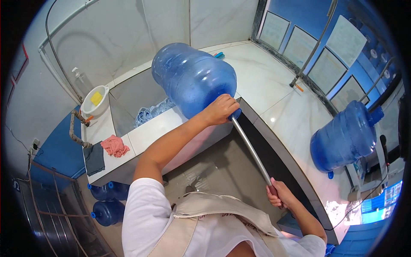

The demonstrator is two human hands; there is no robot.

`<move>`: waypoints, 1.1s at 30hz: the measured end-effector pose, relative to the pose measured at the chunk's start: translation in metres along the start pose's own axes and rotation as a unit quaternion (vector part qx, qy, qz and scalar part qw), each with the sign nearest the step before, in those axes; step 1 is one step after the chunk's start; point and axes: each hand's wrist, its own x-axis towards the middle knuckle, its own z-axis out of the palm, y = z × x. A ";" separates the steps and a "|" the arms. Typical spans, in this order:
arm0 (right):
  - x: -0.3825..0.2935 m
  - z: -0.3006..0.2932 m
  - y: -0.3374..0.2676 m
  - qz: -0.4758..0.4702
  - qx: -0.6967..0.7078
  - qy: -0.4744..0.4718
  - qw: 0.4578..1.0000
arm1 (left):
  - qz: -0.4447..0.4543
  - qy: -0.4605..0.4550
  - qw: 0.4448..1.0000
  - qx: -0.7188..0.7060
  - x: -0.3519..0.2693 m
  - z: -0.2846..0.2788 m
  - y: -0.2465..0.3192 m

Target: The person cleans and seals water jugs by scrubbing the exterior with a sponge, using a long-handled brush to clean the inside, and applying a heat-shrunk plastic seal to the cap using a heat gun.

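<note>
A large blue water-cooler bottle (196,74) lies on its side across the rim of a tiled sink (138,78), its neck turned towards me. My left hand (222,110) grips the bottle at the neck. A metal rod (252,151) with a dark reddish handle (272,190) runs into the bottle's mouth. My right hand (278,194) is closed around that handle. The far end of the rod, inside the bottle, cannot be made out.
A white basin (86,107) with a yellow sponge (96,98) stands left of the sink, beside a pump bottle (81,80). Cloths (115,146) lie on the ledge. Another blue bottle (343,138) stands on the right counter (282,112). Several bottles (108,212) lie below left.
</note>
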 end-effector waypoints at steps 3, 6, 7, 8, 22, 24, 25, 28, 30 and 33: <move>0.017 -0.023 -0.013 -0.296 -0.472 0.209 0.804 | 0.050 -0.143 0.985 -0.080 0.026 -0.004 0.009; 0.009 0.004 -0.039 -0.255 -0.514 0.248 0.780 | 0.070 -0.245 0.960 -0.113 0.030 -0.009 0.021; 0.013 0.006 -0.039 -0.224 -0.457 0.215 0.833 | 0.068 -0.264 0.955 -0.120 0.034 -0.007 0.025; 0.017 0.009 -0.039 -0.191 -0.396 0.181 0.880 | 0.066 -0.283 0.948 -0.128 0.036 -0.007 0.028; 0.067 0.041 -0.077 -0.207 -0.370 0.148 0.894 | 0.030 -0.205 0.975 -0.082 0.021 -0.009 0.043; 0.068 0.046 -0.076 -0.135 -0.176 0.038 0.974 | 0.027 -0.145 0.987 -0.060 0.016 -0.009 0.053; 0.068 0.051 -0.074 -0.097 -0.073 -0.018 0.992 | 0.008 -0.058 0.998 -0.031 0.009 -0.005 0.060; 0.081 0.056 -0.076 -0.217 -0.309 0.085 0.922 | 0.025 -0.049 0.998 -0.026 -0.005 0.005 0.059; 0.093 0.055 -0.079 -0.333 -0.595 0.232 0.694 | 0.063 -0.109 0.991 -0.042 -0.003 0.015 0.053; 0.082 0.067 -0.089 -0.327 -0.615 0.298 0.652 | 0.046 -0.225 0.970 -0.079 0.014 0.002 0.049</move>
